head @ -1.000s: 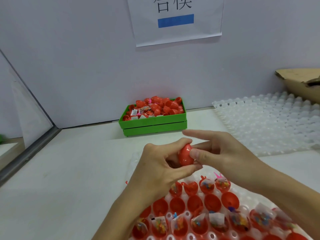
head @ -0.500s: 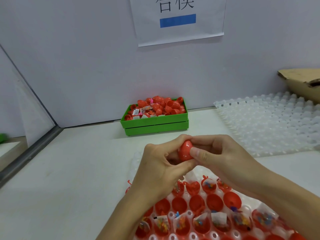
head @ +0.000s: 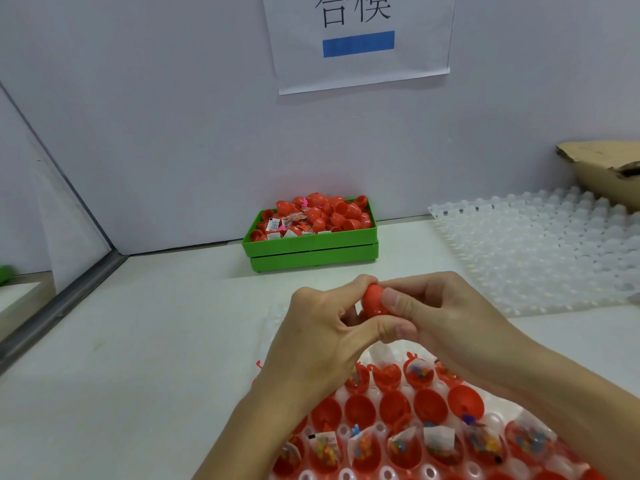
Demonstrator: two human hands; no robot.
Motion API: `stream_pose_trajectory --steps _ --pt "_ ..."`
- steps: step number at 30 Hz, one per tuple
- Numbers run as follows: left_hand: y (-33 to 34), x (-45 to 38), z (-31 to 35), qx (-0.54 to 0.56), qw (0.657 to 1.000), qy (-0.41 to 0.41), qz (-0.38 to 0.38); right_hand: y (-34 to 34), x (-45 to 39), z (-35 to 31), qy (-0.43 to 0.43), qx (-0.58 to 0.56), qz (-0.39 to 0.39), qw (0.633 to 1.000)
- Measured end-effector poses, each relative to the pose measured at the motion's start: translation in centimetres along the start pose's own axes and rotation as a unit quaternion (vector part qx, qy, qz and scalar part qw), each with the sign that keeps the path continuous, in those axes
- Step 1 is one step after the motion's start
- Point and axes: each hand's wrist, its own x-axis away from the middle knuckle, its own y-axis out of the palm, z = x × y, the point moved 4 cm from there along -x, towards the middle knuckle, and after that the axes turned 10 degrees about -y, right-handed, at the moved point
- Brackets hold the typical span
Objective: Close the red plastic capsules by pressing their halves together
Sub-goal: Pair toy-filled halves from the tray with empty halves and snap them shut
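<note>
Both hands, left point(head: 322, 327) and right point(head: 436, 317), clenched round one small red plastic capsule point(head: 372, 301), held above white dimpled tray point(head: 277, 311) of open red halves on table point(head: 138, 341). Seam hidden under fingers. Risk: halves misaligned, popping apart, contents spilling.

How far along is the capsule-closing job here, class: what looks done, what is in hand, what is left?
Done: hard to say; the green bin holds red capsule pieces, many plainly open halves. In hand: the left hand and right hand both pinch one capsule, squeezing it from both sides. Left: the near tray holds rows of open halves, several with small packets inside.
</note>
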Motion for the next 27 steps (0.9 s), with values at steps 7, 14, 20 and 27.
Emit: stream_pose_trajectory --steps 7,14,20,27 --pt "-0.8 -0.2 -0.7 -0.112 0.993 -0.046 -0.014 -0.2 -0.2 0.1 0.039 -0.062 0.015 0.997" --pt "-0.5 -0.2 -0.8 0.074 0.995 -0.069 -0.027 0.6 -0.4 0.3 0.056 -0.112 0.000 0.992" --pt "-0.1 -0.2 -1.0 0.121 0.985 -0.118 -0.031 0.8 -0.4 -0.1 0.015 -0.142 -0.014 0.990" --pt "0.4 -0.3 -1.6 0.261 0.944 -0.190 -0.068 1.0 -0.5 -0.6 0.003 -0.116 -0.003 0.993"
